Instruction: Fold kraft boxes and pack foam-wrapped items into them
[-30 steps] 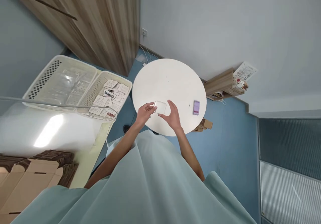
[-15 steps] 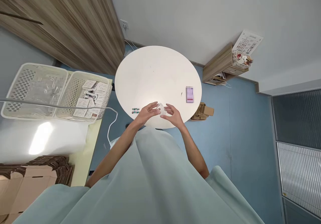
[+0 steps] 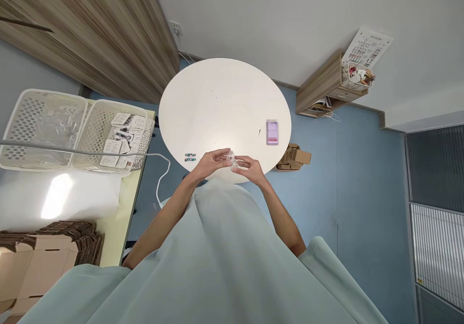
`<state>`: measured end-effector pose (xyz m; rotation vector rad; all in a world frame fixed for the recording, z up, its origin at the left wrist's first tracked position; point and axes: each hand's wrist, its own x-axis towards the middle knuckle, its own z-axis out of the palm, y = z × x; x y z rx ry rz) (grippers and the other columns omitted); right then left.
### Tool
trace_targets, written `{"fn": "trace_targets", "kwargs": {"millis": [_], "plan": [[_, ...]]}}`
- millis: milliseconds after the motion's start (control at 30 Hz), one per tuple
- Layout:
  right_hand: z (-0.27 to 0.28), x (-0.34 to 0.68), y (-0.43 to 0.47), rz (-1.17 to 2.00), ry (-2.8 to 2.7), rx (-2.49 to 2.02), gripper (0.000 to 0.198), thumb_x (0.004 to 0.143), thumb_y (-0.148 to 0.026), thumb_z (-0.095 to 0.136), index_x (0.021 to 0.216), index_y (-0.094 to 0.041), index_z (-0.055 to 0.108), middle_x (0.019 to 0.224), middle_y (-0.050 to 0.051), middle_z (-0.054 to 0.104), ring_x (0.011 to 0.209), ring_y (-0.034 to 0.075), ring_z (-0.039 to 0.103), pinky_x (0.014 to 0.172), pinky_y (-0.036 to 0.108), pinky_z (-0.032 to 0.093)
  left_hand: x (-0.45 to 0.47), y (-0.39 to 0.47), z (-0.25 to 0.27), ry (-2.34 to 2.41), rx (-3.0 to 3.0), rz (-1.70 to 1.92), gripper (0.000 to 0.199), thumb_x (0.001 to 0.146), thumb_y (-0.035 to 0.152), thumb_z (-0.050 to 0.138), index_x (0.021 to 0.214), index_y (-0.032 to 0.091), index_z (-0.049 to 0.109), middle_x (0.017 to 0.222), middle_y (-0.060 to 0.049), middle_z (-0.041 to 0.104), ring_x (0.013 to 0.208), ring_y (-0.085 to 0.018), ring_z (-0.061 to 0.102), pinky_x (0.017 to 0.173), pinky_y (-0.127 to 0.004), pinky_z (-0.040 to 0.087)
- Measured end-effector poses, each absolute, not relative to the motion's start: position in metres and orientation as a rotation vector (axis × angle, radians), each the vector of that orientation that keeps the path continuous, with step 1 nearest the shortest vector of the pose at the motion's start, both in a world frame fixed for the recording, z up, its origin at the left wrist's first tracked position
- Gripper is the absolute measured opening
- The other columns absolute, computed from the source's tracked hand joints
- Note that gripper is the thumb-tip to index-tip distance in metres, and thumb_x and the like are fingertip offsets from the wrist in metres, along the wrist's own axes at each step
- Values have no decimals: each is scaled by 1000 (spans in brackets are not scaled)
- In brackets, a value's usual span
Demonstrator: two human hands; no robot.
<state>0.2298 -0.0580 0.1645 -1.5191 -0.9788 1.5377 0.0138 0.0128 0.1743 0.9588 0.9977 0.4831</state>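
A small clear plastic piece (image 3: 231, 158), possibly a little box or blister shell, is held above the near edge of the round white table (image 3: 221, 106). My left hand (image 3: 211, 164) grips its left side between thumb and fingers. From the right, the thumb and fingers of my right hand (image 3: 252, 170) close on it. Its details are too small to make out. Left of my hands, two short rows of small dark and teal pieces (image 3: 190, 157) lie on the table. A phone-like purple thing (image 3: 272, 132), blurred, rests near the right edge.
At left, one white basket (image 3: 87, 140) holds printed cards, and another basket (image 3: 21, 135) holds clear plastic packaging. A white cable (image 3: 159, 155) crosses in front. Flattened cardboard (image 3: 47, 266) is stacked lower left. A carton (image 3: 292, 157) stands right of the table, before a wooden shelf (image 3: 321, 84).
The clear plastic piece has turned between my fingers, and both hands have drawn slightly closer together around it. My view has shifted a little.
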Motion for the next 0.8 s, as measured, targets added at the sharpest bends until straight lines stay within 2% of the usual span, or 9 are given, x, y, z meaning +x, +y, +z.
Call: {"fn": "trace_targets", "kwargs": {"millis": [133, 267, 367, 500, 633, 800], "plan": [[161, 233, -58, 1585, -939, -1479, 71, 61, -55, 103, 122, -27, 83, 142, 8, 73, 129, 32, 73, 116, 49, 59, 12, 13, 172, 987, 962, 491, 91, 63, 57, 103, 142, 23, 75, 152, -14, 69, 144, -41, 62, 121, -56, 52], [167, 236, -57, 1653, -893, -1440, 64, 65, -55, 101, 121, -27, 84, 143, 8, 74, 127, 32, 74, 113, 49, 61, 6, 14, 175, 974, 951, 478, 89, 63, 57, 103, 141, 24, 76, 151, -15, 70, 143, -43, 62, 119, -59, 54], [174, 238, -54, 1687, -893, -1417, 63, 66, -53, 101, 121, -27, 84, 137, 7, 77, 127, 32, 75, 113, 50, 60, 1, 15, 178, 959, 930, 484, 87, 64, 57, 102, 141, 26, 76, 154, -15, 68, 142, -43, 63, 118, -60, 54], [174, 231, -47, 1674, -809, -1397, 55, 78, -61, 91, 118, -24, 83, 128, 9, 82, 125, 32, 76, 114, 48, 58, -4, 17, 179, 940, 896, 514, 86, 66, 59, 101, 141, 25, 75, 156, -16, 66, 142, -41, 64, 122, -60, 50], [162, 212, -39, 1539, -590, -1419, 54, 93, -71, 72, 115, -23, 77, 127, 11, 82, 112, 27, 81, 106, 43, 61, -8, 17, 176, 930, 856, 573, 87, 70, 58, 99, 145, 24, 72, 160, -18, 61, 142, -41, 64, 125, -61, 45], [146, 185, -36, 1487, -507, -1485, 52, 94, -71, 72, 110, -22, 69, 112, 10, 83, 90, 21, 83, 89, 35, 64, -15, 16, 172, 887, 791, 610, 82, 73, 47, 99, 147, 26, 71, 166, -16, 56, 150, -40, 56, 129, -60, 40]]}}
